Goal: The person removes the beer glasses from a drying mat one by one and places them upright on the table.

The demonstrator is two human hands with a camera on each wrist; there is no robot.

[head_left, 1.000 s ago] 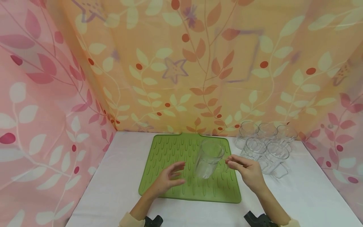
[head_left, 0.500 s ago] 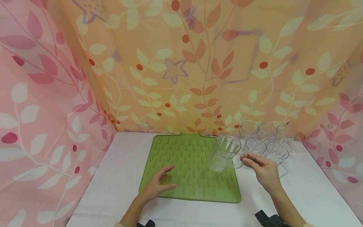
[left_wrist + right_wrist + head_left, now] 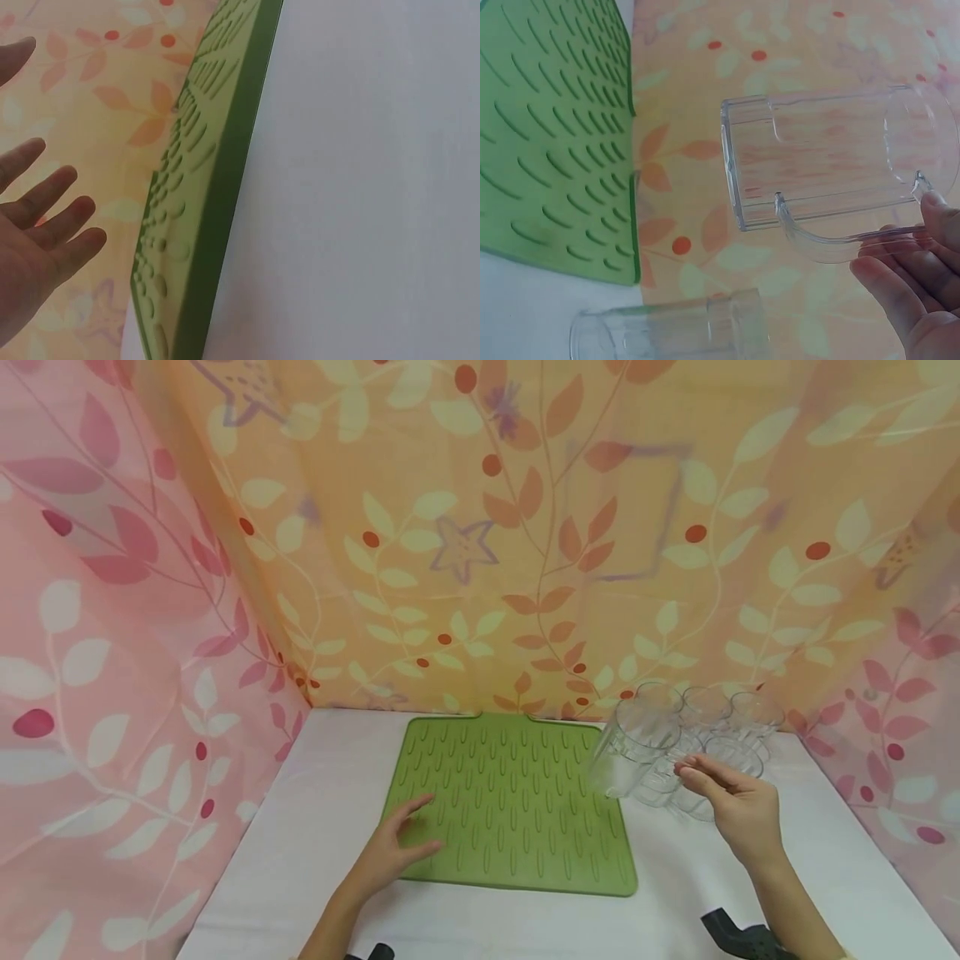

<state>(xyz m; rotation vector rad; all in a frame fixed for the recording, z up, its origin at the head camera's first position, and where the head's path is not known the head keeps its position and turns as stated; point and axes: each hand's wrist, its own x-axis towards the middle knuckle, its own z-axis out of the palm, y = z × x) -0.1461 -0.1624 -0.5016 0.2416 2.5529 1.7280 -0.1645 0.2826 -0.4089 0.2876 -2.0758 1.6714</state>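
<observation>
My right hand (image 3: 741,817) grips a clear glass mug (image 3: 628,752) by its handle, with the mug tilted in the air over the green mat's right edge. In the right wrist view the thumb and fingers (image 3: 894,296) curl round the handle of that mug (image 3: 825,157). My left hand (image 3: 382,853) hovers over the left front part of the ridged green mat (image 3: 510,814), holding nothing. Its fingers (image 3: 56,232) are spread apart in the left wrist view.
Several more clear mugs (image 3: 753,714) stand in rows at the table's back right, partly hidden by the held mug and right hand. One mug (image 3: 667,330) shows low in the right wrist view. White cloth (image 3: 315,810) covers the table; patterned curtains (image 3: 480,610) enclose it.
My right hand has carried the mug rightward from above the mat's middle toward the other mugs. My left hand has drawn back to the left, away from the mug.
</observation>
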